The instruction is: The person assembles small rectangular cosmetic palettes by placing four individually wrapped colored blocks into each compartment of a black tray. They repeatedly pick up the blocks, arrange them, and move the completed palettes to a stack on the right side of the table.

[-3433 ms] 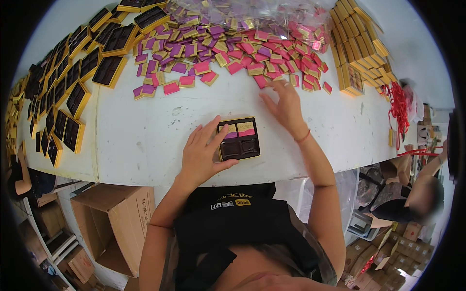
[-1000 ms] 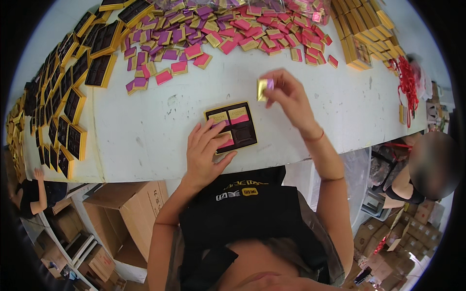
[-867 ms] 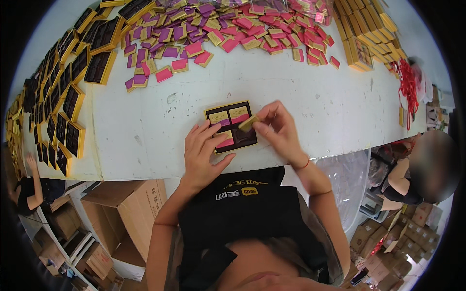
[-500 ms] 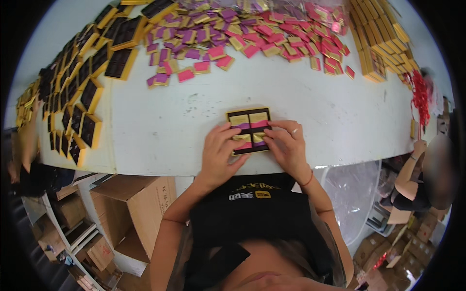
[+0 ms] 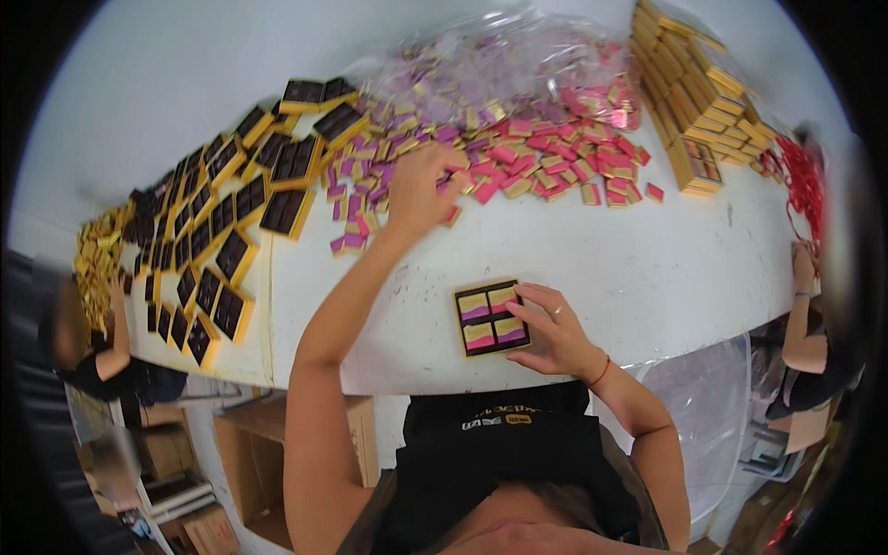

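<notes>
A small gold-edged tray (image 5: 490,317) lies on the white table (image 5: 647,268) near its front edge, holding several wrapped pieces in yellow, purple and pink. My right hand (image 5: 553,331) rests on the tray's right side, fingers touching its edge. My left hand (image 5: 421,183) is stretched far out over the heap of pink and purple wrapped pieces (image 5: 518,148), fingers curled down into them. Whether it has hold of a piece cannot be seen.
Many empty dark trays with gold rims (image 5: 222,240) lie in rows on the left. Stacks of gold boxes (image 5: 694,102) stand at the back right. Clear plastic film (image 5: 481,55) lies behind the heap. Other people (image 5: 814,305) work at both sides. A cardboard box (image 5: 250,444) sits below.
My left hand has left the tray and reached out to the heap of wrapped pieces. My right hand, which set a piece into the tray, now steadies it. The tray now looks full.
</notes>
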A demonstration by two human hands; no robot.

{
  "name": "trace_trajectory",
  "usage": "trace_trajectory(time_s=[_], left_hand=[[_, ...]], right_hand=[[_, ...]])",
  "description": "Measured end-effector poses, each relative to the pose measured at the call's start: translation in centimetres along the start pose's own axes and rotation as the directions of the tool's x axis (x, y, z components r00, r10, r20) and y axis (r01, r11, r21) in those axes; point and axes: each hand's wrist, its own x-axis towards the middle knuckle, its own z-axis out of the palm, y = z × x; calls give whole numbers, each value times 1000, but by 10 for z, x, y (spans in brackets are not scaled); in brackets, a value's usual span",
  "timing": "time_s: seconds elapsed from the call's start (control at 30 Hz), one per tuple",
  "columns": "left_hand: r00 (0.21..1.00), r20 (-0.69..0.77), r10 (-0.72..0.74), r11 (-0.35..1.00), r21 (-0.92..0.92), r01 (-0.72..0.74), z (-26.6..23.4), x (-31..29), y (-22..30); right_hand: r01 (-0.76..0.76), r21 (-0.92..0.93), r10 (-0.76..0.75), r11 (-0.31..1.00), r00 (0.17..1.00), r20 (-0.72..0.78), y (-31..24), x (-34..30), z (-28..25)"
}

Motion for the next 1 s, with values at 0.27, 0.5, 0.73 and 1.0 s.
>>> trace_trajectory(time_s=[0.27,0.5,0.73,1.0], left_hand=[[910,247,-333,941,23,338,40,159,-166],[886,394,-244,399,-792,462,7,65,-40],[648,758,-73,-435,-609,664,-38,-96,116],[776,472,-418,719,-351,600,-61,-170,92]], right_hand=[[-173,99,189,980,963,-192,12,-5,-7],[-203,100,225,974,919,-323,13,-7,-8],[60,-13,-61,998,986,-152,-20,52,-10],[48,34,-57,998,935,350,4,46,-12]])
